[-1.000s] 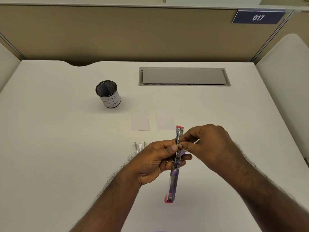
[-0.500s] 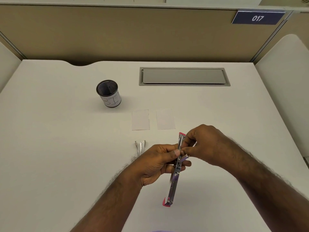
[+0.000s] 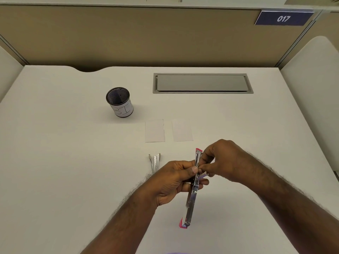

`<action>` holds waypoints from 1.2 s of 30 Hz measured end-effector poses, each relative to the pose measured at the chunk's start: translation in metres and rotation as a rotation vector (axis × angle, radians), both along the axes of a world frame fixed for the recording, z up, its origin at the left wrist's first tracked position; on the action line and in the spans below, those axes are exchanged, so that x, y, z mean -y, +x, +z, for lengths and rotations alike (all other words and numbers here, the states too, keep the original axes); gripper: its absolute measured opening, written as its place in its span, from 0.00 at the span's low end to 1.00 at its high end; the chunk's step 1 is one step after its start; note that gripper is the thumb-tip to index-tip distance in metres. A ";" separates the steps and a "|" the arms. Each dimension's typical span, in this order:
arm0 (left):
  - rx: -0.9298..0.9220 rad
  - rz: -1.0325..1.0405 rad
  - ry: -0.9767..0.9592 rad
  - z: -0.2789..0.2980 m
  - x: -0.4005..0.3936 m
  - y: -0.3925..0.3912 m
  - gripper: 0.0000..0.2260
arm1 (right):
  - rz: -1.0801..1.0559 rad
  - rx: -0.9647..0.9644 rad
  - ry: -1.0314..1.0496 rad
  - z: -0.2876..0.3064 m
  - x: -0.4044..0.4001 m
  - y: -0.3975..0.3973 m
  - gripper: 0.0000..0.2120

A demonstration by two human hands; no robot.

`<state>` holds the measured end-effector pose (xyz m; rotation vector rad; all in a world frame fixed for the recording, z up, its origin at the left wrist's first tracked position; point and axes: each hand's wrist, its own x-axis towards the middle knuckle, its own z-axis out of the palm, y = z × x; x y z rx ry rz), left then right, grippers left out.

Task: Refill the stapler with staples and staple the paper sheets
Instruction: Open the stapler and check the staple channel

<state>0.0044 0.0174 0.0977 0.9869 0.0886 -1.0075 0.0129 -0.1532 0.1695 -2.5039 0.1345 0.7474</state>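
A pink stapler (image 3: 190, 200) is swung fully open into one long metal strip above the desk. My left hand (image 3: 176, 182) grips it around its hinge. My right hand (image 3: 222, 162) pinches a short strip of staples (image 3: 202, 175) with its fingertips against the stapler's upper channel. Several loose staple strips (image 3: 155, 160) lie on the desk just left of my left hand. Two small white paper sheets (image 3: 155, 130) lie side by side beyond the hands, the right one (image 3: 182, 130) a little apart from the left.
A black mesh cup (image 3: 120, 102) with a white label stands at the back left. A grey cable hatch (image 3: 202, 83) is set into the white desk (image 3: 64, 162) near the beige partition. White side panels rise on both sides.
The stapler has tilted slightly and shifted toward me. My right hand has drawn in closer against the stapler's upper half, fingertips now at the channel.
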 end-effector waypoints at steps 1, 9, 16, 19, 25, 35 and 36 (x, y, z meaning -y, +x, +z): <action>0.002 -0.007 0.009 -0.001 0.000 0.000 0.10 | 0.003 -0.012 0.000 -0.001 0.000 -0.001 0.06; 0.009 -0.086 0.012 -0.004 -0.006 0.002 0.10 | -0.048 -0.103 0.086 -0.008 0.002 -0.002 0.06; 0.028 -0.122 0.053 -0.006 -0.003 0.001 0.12 | -0.132 -0.133 0.163 -0.018 0.005 -0.008 0.03; 0.023 -0.118 0.071 -0.008 -0.002 0.002 0.12 | -0.162 -0.091 0.145 -0.020 0.005 -0.011 0.04; 0.034 -0.134 0.092 -0.007 -0.001 0.001 0.11 | -0.134 -0.048 0.084 -0.023 0.006 -0.012 0.05; 0.016 -0.121 0.116 -0.008 -0.001 -0.003 0.10 | -0.069 -0.013 0.135 -0.025 0.008 -0.014 0.11; 0.013 -0.117 0.113 -0.008 -0.001 -0.004 0.10 | -0.060 -0.019 0.139 -0.026 0.009 -0.014 0.10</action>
